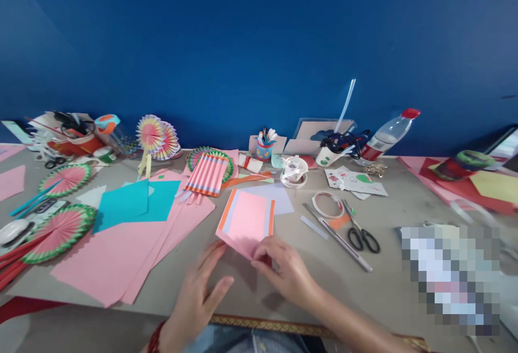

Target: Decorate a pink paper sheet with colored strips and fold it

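A pink sheet [247, 215] with orange and pale purple stripes along its two sides lies in front of me at the middle of the table. The fingers of my right hand [281, 266] are pinched on its lower right corner. My left hand [202, 283], slightly blurred, is beside the lower left edge with thumb and fingers apart and nothing in it. Behind the sheet, to the left, rests a pleated pink piece [207, 175] with similar stripes, on top of a round green-edged paper fan.
Scissors [363, 238], a utility knife [343, 245] and a tape roll [327, 205] lie to the right. Pink sheets [117, 256] and blue sheets [133, 202] cover the left side. A bottle [384, 137] and cups stand along the blue wall.
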Action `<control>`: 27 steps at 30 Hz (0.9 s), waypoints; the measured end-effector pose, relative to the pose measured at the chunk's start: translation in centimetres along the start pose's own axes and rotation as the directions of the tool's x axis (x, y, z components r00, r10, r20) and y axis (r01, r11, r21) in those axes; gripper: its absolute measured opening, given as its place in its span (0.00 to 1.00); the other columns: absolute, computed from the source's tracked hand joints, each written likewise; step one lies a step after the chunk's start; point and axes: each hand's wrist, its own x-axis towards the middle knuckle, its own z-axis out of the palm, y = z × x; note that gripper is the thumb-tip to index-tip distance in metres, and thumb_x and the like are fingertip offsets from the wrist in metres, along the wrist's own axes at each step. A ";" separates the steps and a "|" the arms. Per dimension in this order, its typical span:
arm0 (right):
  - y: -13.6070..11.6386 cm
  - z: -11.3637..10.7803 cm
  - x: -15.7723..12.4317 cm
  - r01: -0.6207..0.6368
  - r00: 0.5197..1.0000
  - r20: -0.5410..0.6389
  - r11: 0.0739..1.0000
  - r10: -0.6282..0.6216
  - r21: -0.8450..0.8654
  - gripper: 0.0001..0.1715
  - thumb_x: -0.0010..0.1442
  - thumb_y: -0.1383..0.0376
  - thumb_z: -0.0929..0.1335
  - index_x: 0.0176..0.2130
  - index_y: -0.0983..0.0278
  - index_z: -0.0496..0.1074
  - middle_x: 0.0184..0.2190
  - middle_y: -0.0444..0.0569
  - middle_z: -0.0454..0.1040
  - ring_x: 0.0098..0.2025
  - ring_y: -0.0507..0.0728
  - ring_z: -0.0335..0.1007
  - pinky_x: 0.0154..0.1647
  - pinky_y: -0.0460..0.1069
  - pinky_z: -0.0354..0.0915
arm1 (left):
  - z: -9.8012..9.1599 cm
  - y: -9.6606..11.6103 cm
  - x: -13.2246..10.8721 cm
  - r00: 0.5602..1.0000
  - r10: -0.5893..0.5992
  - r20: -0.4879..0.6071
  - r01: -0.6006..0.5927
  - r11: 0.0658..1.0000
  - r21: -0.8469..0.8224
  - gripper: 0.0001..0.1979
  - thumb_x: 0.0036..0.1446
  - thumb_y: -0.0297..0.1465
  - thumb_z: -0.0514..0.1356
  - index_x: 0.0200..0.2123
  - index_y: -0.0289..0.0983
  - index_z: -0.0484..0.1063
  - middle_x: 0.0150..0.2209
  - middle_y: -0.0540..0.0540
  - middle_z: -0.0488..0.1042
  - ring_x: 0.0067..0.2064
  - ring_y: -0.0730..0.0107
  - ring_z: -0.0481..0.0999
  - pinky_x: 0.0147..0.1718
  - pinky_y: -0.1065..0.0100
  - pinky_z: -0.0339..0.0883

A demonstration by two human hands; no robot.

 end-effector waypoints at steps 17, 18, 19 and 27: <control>0.0 -4.5 -3.3 0.195 0.892 -0.344 0.936 -0.294 -0.294 0.18 0.59 0.73 0.64 0.49 0.62 0.66 0.44 0.54 0.72 0.48 0.60 0.69 0.48 0.57 0.67 | -0.8 2.1 7.0 0.769 0.630 0.112 -0.628 0.711 0.315 0.16 0.67 0.23 0.50 0.54 0.32 0.71 0.54 0.39 0.75 0.58 0.58 0.71 0.53 0.57 0.68; -0.1 -4.3 -3.4 0.210 0.915 -0.271 0.927 -0.298 -0.310 0.17 0.59 0.72 0.64 0.49 0.62 0.66 0.45 0.55 0.72 0.49 0.60 0.69 0.51 0.58 0.66 | 0.1 1.9 7.1 0.760 0.636 0.136 -0.640 0.694 0.330 0.14 0.67 0.23 0.51 0.51 0.32 0.72 0.52 0.39 0.76 0.55 0.58 0.73 0.51 0.58 0.69; -0.1 -3.9 -3.3 0.222 0.935 -0.191 0.913 -0.299 -0.341 0.17 0.59 0.70 0.64 0.49 0.63 0.66 0.45 0.55 0.72 0.50 0.61 0.68 0.53 0.60 0.65 | 1.0 1.8 7.2 0.755 0.634 0.166 -0.648 0.682 0.341 0.13 0.67 0.24 0.51 0.50 0.31 0.72 0.51 0.39 0.76 0.54 0.58 0.73 0.50 0.58 0.70; 2.4 -1.0 -2.2 0.328 0.925 0.066 0.699 -0.374 -0.635 0.09 0.64 0.73 0.63 0.38 0.64 0.71 0.33 0.49 0.74 0.37 0.57 0.67 0.43 0.52 0.65 | 3.2 1.7 6.9 0.753 0.629 0.194 -0.657 0.701 0.277 0.10 0.67 0.27 0.54 0.47 0.32 0.73 0.52 0.40 0.74 0.55 0.60 0.71 0.50 0.59 0.69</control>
